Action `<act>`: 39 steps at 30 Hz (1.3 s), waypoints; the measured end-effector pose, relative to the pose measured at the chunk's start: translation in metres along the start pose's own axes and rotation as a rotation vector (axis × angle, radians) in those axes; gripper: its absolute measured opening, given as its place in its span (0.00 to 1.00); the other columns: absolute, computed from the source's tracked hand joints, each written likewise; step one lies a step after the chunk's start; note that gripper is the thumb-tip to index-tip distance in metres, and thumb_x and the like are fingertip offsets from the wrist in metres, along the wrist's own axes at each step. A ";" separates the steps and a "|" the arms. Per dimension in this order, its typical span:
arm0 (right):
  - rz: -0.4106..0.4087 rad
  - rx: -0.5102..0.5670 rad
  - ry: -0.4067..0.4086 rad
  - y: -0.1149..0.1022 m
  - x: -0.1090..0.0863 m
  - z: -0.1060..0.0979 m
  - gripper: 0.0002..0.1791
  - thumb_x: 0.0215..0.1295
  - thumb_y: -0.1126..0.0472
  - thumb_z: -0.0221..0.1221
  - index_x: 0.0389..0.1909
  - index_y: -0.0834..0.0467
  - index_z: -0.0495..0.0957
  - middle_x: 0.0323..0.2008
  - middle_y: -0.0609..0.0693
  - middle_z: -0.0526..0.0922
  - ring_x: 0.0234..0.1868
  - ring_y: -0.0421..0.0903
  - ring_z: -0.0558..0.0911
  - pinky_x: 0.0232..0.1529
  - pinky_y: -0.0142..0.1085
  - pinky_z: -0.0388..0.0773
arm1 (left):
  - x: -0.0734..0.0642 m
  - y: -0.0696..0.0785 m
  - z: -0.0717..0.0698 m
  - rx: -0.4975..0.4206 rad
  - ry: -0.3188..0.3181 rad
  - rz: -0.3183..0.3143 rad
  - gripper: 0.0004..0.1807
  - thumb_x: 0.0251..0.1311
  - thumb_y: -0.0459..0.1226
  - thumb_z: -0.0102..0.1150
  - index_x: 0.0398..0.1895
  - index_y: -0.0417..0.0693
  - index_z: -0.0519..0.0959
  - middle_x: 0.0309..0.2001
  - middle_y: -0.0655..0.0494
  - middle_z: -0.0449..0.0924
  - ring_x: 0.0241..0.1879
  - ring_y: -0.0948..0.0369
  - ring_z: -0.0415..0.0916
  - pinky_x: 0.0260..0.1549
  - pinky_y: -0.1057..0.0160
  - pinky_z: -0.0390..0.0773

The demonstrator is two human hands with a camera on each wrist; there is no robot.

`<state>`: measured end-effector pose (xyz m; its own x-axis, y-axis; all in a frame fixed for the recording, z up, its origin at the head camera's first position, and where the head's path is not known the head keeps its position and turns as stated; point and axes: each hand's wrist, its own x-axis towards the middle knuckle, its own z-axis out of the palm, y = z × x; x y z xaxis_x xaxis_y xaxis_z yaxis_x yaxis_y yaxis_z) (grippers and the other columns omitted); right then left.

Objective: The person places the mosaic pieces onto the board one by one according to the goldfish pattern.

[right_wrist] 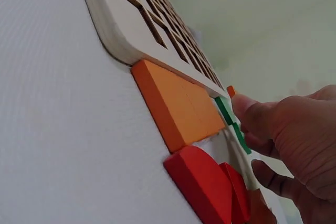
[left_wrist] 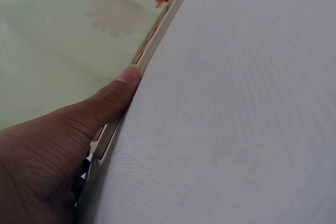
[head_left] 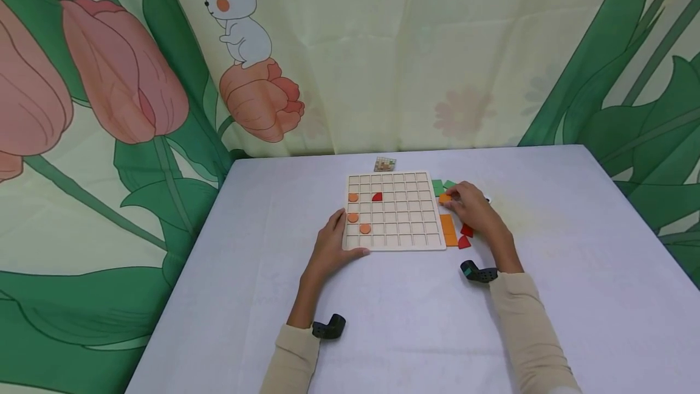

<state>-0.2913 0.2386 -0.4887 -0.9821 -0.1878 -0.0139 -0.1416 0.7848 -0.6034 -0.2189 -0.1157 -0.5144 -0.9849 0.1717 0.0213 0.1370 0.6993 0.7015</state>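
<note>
A pale wooden grid board (head_left: 395, 210) lies on the white table, with several orange round pieces (head_left: 365, 229) and a red quarter-round piece (head_left: 377, 197) in its cells. At its near left corner, my left hand (head_left: 332, 247) holds the board, fingers along the left side and thumb (left_wrist: 113, 95) against the front edge. Beyond the right edge, my right hand (head_left: 474, 207) pinches a small orange piece (head_left: 445, 198) between thumb and fingertips. In the right wrist view only a sliver of this orange piece (right_wrist: 231, 91) shows past the thumb.
Along the board's right side lie orange square pieces (head_left: 449, 230), red quarter-round pieces (head_left: 463, 242) and green pieces (head_left: 438, 187). Behind the board is a small patterned card (head_left: 384, 164). A printed tulip curtain (head_left: 372, 65) hangs at the table's far edge.
</note>
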 end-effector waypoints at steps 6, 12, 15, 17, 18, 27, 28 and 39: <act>-0.070 -0.022 0.019 -0.009 0.003 0.007 0.21 0.77 0.62 0.62 0.61 0.73 0.76 0.56 0.67 0.78 0.57 0.61 0.74 0.66 0.58 0.77 | 0.000 0.001 -0.001 -0.011 -0.003 -0.004 0.65 0.53 0.53 0.82 0.86 0.43 0.52 0.84 0.44 0.55 0.82 0.45 0.58 0.77 0.44 0.68; -0.136 -0.020 0.005 -0.023 0.006 0.019 0.20 0.77 0.61 0.63 0.60 0.71 0.78 0.56 0.65 0.79 0.56 0.59 0.76 0.65 0.56 0.77 | 0.000 0.001 -0.002 -0.017 -0.007 -0.006 0.65 0.53 0.53 0.82 0.87 0.44 0.52 0.85 0.45 0.54 0.81 0.45 0.58 0.77 0.43 0.68; -0.166 -0.017 -0.001 -0.032 0.008 0.026 0.19 0.77 0.61 0.63 0.60 0.70 0.79 0.56 0.65 0.79 0.56 0.59 0.77 0.65 0.56 0.77 | 0.000 0.001 -0.002 -0.019 -0.006 -0.004 0.65 0.53 0.53 0.82 0.86 0.44 0.52 0.85 0.44 0.54 0.81 0.45 0.59 0.77 0.43 0.68; -0.176 -0.013 -0.008 -0.038 0.009 0.030 0.19 0.77 0.61 0.63 0.60 0.69 0.79 0.57 0.64 0.79 0.56 0.59 0.77 0.65 0.56 0.77 | 0.000 0.001 -0.002 -0.023 -0.006 -0.003 0.65 0.53 0.53 0.82 0.86 0.44 0.52 0.85 0.44 0.54 0.81 0.45 0.59 0.77 0.43 0.68; -0.184 -0.012 -0.011 -0.041 0.010 0.032 0.18 0.77 0.61 0.63 0.59 0.69 0.80 0.57 0.63 0.79 0.57 0.59 0.77 0.65 0.55 0.77 | 0.000 0.001 -0.003 -0.023 -0.007 -0.004 0.65 0.53 0.53 0.83 0.86 0.44 0.52 0.85 0.44 0.54 0.82 0.45 0.58 0.77 0.43 0.68; -0.252 -0.032 -0.056 -0.072 0.014 0.051 0.17 0.75 0.59 0.64 0.58 0.65 0.82 0.59 0.62 0.80 0.61 0.58 0.78 0.69 0.55 0.77 | 0.000 0.000 -0.002 -0.019 -0.014 -0.010 0.65 0.53 0.54 0.82 0.86 0.44 0.52 0.85 0.44 0.54 0.82 0.44 0.57 0.77 0.42 0.67; -0.262 -0.034 -0.060 -0.075 0.015 0.053 0.17 0.75 0.59 0.65 0.58 0.65 0.82 0.58 0.61 0.80 0.61 0.58 0.78 0.69 0.54 0.78 | 0.000 0.000 -0.002 -0.011 -0.014 -0.006 0.64 0.53 0.54 0.82 0.86 0.43 0.52 0.85 0.44 0.54 0.82 0.44 0.58 0.77 0.42 0.67; -0.297 -0.041 -0.034 -0.095 0.024 0.075 0.17 0.74 0.58 0.66 0.56 0.65 0.82 0.52 0.59 0.81 0.50 0.54 0.81 0.59 0.49 0.82 | 0.002 -0.002 -0.001 0.022 -0.023 -0.010 0.65 0.53 0.54 0.82 0.86 0.42 0.52 0.84 0.44 0.55 0.82 0.44 0.59 0.77 0.44 0.68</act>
<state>-0.2921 0.1157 -0.4916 -0.8924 -0.4316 0.1316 -0.4276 0.7155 -0.5525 -0.2213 -0.1175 -0.5147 -0.9836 0.1802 -0.0019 0.1299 0.7161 0.6858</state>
